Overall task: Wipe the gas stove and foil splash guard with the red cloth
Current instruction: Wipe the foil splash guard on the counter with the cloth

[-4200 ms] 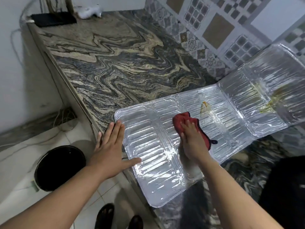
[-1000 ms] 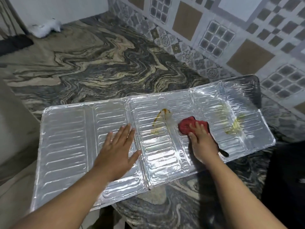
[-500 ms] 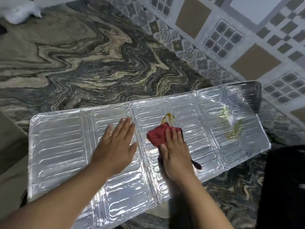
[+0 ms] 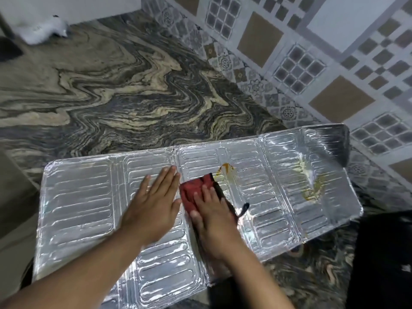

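Note:
The foil splash guard (image 4: 75,204) lies unfolded and flat on the marbled counter, its left part overhanging the counter edge. My left hand (image 4: 153,206) presses flat on a middle panel with straight fingers. My right hand (image 4: 214,217) presses the red cloth (image 4: 194,189) down on the foil just right of my left hand, fingers straight on top of it. A yellow-brown stain (image 4: 225,170) sits just beyond the cloth. A second, larger greasy stain (image 4: 312,186) marks the right panel. The gas stove is a dark shape (image 4: 379,264) at the lower right.
The marbled stone counter (image 4: 111,97) stretches away behind the foil. A patterned tiled wall (image 4: 312,63) runs along the right. A white object (image 4: 42,30) lies at the counter's far left corner, next to a dark item (image 4: 9,50).
My right hand has slid the red cloth leftward across the foil, from the right panel to just beside my left hand. My left hand stays pressed flat on the foil.

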